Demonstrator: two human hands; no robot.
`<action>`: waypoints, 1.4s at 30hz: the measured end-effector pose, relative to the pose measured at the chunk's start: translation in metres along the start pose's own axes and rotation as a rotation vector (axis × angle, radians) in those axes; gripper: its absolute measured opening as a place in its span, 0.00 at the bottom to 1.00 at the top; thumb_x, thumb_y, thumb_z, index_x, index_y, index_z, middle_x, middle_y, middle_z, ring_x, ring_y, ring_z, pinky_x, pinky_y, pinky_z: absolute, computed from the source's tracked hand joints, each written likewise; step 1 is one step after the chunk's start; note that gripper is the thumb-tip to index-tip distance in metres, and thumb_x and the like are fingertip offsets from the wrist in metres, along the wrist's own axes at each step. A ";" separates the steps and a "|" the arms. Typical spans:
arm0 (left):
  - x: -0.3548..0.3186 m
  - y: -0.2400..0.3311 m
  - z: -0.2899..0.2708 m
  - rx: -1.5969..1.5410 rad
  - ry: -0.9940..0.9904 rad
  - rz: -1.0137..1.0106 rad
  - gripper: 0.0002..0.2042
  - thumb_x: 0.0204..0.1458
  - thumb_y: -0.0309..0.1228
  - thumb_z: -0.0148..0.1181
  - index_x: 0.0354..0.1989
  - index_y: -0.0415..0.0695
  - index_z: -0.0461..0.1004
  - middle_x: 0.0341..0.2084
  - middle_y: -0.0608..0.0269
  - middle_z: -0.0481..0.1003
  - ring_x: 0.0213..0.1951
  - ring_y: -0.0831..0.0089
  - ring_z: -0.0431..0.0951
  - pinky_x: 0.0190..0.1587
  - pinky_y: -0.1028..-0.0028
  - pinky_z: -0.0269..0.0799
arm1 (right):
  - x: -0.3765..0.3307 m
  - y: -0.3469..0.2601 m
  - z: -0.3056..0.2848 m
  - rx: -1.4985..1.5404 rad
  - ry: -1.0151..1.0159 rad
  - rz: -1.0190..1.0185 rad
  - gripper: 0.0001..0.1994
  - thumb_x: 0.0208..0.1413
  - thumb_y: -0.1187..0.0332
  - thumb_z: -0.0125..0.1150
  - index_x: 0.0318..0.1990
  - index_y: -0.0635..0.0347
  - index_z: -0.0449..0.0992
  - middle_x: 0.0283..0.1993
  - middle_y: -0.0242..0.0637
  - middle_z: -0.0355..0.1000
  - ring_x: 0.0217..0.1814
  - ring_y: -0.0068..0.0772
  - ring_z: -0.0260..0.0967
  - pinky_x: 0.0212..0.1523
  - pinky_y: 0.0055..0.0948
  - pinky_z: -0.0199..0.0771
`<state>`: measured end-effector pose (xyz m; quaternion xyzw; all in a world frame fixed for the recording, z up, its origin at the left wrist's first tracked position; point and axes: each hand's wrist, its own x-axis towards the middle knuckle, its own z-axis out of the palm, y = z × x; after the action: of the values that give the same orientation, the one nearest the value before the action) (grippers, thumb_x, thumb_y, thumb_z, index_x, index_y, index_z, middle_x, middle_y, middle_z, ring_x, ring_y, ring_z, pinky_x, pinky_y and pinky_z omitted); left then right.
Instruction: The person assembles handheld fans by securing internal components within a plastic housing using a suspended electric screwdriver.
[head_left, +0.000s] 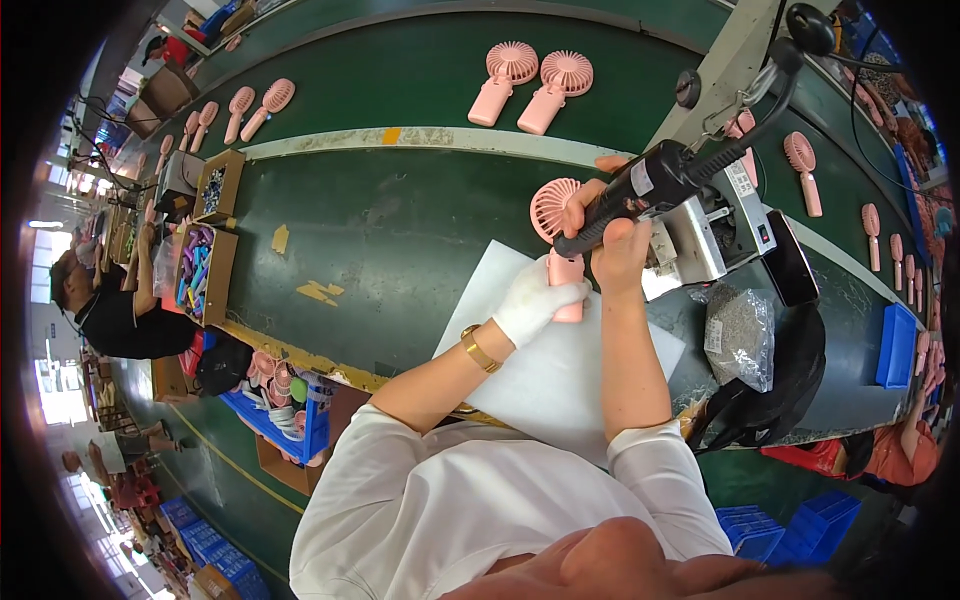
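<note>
A pink handheld fan (pixel 555 208) is upright in the view in front of me, its round grille pointing away and its handle toward me. My left hand (pixel 532 304), in a white glove, is closed around the handle. My bare right hand (pixel 619 254) wraps around a black electric screwdriver (pixel 640 188), which slants down to the left. Its tip meets the fan near the join of handle and grille; the exact contact spot is hidden. Beneath both hands lies a white foam sheet (pixel 500 372) on the green bench (pixel 370 230).
Right of the screwdriver stands a metal screw feeder (pixel 705 240), with a dark phone (pixel 790 258) beside it. A clear bag of small parts (pixel 740 338) lies nearer me. Pink fans (pixel 512 62) rest on the green belt (pixel 400 85) beyond. Cardboard boxes (pixel 207 275) stand left, near a co-worker (pixel 120 300).
</note>
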<state>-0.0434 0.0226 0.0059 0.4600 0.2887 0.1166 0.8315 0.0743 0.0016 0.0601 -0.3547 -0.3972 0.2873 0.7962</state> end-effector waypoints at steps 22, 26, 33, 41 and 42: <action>-0.002 0.008 0.005 0.169 0.077 0.016 0.17 0.40 0.33 0.60 0.37 0.38 0.66 0.28 0.61 0.73 0.29 0.74 0.75 0.35 0.75 0.71 | 0.003 -0.002 -0.006 0.097 -0.095 0.074 0.42 0.37 0.33 0.58 0.52 0.56 0.57 0.20 0.32 0.59 0.20 0.23 0.56 0.24 0.23 0.58; -0.002 0.006 0.005 0.363 0.146 0.081 0.19 0.38 0.34 0.60 0.37 0.38 0.66 0.28 0.60 0.74 0.30 0.72 0.75 0.36 0.74 0.71 | -0.008 0.011 -0.006 0.112 0.010 -0.003 0.39 0.38 0.32 0.57 0.47 0.55 0.59 0.19 0.31 0.58 0.18 0.21 0.54 0.20 0.21 0.56; -0.004 0.008 0.004 0.344 0.159 0.062 0.19 0.38 0.35 0.60 0.38 0.38 0.66 0.29 0.59 0.74 0.32 0.71 0.75 0.37 0.73 0.70 | -0.011 0.013 -0.003 0.050 0.038 -0.058 0.38 0.39 0.31 0.55 0.45 0.55 0.60 0.18 0.30 0.58 0.17 0.22 0.53 0.20 0.22 0.56; -0.024 0.037 0.020 0.272 0.115 0.054 0.23 0.40 0.34 0.59 0.47 0.43 0.64 0.32 0.59 0.74 0.35 0.66 0.75 0.40 0.70 0.69 | -0.007 -0.034 0.009 0.083 0.062 -0.310 0.41 0.38 0.26 0.48 0.49 0.52 0.57 0.17 0.30 0.56 0.15 0.22 0.51 0.19 0.22 0.54; -0.022 0.033 0.022 0.354 0.141 0.115 0.24 0.40 0.33 0.58 0.48 0.43 0.63 0.33 0.57 0.73 0.36 0.63 0.75 0.41 0.69 0.69 | -0.008 -0.038 0.011 0.067 0.092 -0.323 0.41 0.36 0.25 0.47 0.48 0.51 0.58 0.16 0.29 0.56 0.14 0.22 0.50 0.18 0.22 0.53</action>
<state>-0.0461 0.0156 0.0507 0.6055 0.3357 0.1433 0.7072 0.0678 -0.0234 0.0914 -0.2722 -0.4024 0.1524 0.8607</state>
